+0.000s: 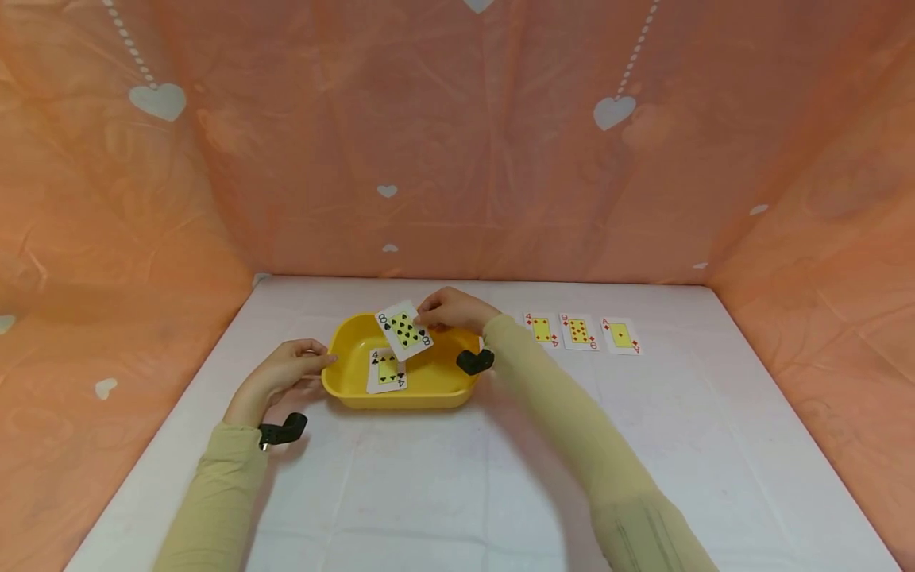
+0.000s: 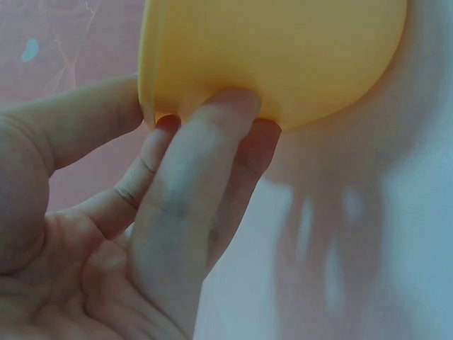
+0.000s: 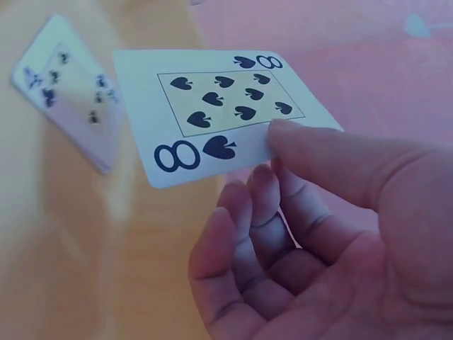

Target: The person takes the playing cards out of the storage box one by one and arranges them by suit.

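Observation:
In the head view, a yellow plastic tub [image 1: 400, 401] stands on the table. My left hand [image 1: 289, 369] grips its left side, thumb at the rim; in the left wrist view the fingers press the tub's outer wall [image 2: 311, 57]. My right hand [image 1: 453, 308] holds an eight of spades [image 1: 403, 330] face up above the tub. The right wrist view shows the thumb on top of the eight of spades [image 3: 219, 106] near one edge, other fingers curled beneath. Inside the tub lies a small pile of cards with a club card [image 1: 387, 371] on top, seen blurred in the right wrist view.
To the right of the tub, a four of diamonds [image 1: 541, 330], a nine of diamonds [image 1: 579, 332] and an ace of diamonds [image 1: 621, 336] lie face up in a row on the white table [image 1: 429, 492]. Orange cloth walls [image 1: 457, 222] enclose the back and sides.

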Available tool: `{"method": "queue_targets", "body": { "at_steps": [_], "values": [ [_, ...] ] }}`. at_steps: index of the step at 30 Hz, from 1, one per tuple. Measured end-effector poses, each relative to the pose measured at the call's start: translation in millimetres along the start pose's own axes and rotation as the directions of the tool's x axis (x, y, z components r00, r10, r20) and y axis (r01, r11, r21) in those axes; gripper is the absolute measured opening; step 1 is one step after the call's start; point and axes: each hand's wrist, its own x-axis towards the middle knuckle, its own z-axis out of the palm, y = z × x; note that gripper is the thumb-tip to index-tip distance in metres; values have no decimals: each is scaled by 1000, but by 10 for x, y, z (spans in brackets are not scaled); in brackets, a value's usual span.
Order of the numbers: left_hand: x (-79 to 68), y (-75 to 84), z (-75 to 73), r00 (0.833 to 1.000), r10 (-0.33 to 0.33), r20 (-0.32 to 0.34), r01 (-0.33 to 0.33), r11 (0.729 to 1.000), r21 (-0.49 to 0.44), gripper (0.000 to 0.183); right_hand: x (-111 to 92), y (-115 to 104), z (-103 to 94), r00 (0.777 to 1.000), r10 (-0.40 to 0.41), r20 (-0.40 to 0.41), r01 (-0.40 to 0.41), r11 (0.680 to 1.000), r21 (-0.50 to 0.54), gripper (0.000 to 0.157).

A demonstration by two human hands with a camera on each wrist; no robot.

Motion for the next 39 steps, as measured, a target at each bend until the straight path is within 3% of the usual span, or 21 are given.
{"method": "queue_targets", "body": {
  "at_steps": [11,22,31,39],
  "values": [
    [-13,7,2,1000,13,12,-13,1000,-15,37,-331,-66,-308,998,-50,-43,58,978,202,24],
    [-46,2,-27,1000,1,-1,-1,1000,12,40,-694,-8,-553,990,-64,-124,91,972,219,22],
    [-40,-7,-20,1000,-30,-9,30,999,15,43,-1015,219,-649,983,-74,-166,111,967,228,25],
    [-59,-17,-37,1000,-11,-10,11,1000,9,41,-1181,643,-596,967,35,-253,41,957,288,29]
  ]
}}
